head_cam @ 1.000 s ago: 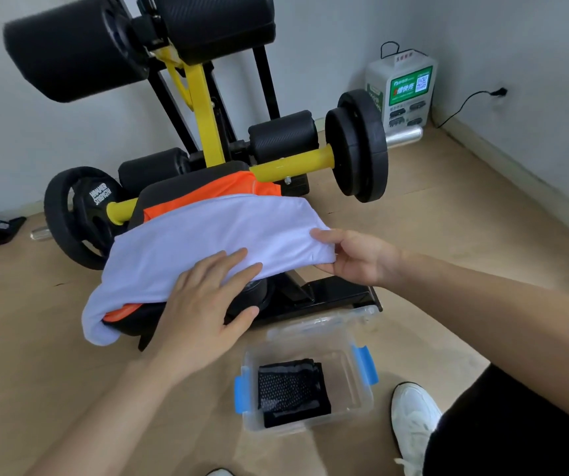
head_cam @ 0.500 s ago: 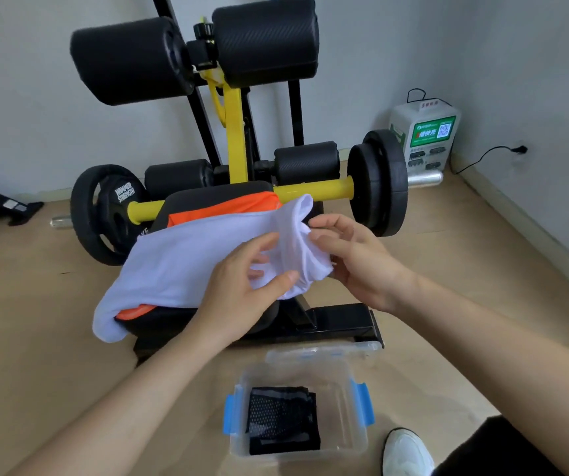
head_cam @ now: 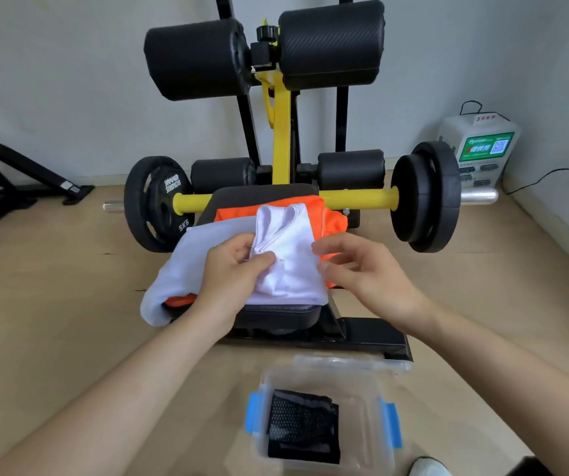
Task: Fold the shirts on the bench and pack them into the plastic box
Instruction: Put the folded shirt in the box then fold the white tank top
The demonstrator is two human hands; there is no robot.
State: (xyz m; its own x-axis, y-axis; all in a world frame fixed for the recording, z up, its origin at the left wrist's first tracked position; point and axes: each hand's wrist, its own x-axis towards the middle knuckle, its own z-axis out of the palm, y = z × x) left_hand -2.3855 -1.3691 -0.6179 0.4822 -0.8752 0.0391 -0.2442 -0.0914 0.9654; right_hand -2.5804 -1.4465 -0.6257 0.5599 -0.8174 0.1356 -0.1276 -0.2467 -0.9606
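A white shirt [head_cam: 290, 255] lies partly folded on the black bench pad [head_cam: 276, 312], its right side turned over toward the middle. Its left end hangs off the pad. Beneath it lies an orange shirt [head_cam: 331, 214]. My left hand [head_cam: 233, 269] pinches the folded white cloth near its middle. My right hand [head_cam: 358, 266] hovers beside the shirt's right edge with fingers apart and nothing in them. On the floor in front of the bench stands a clear plastic box [head_cam: 369, 427] with blue latches, holding a folded black mesh shirt [head_cam: 302, 427].
The bench carries a yellow bar [head_cam: 358, 199] with black weight plates [head_cam: 424, 197] at both ends, and roller pads above. The box lid [head_cam: 348, 360] lies behind the box. A white charging unit [head_cam: 478, 152] stands by the right wall. My white shoe [head_cam: 427, 467] is beside the box.
The shirt's right side has been folded over toward the middle. My right hand has let go of the shirt's edge and opened. My left hand went from flat on the cloth to pinching it.
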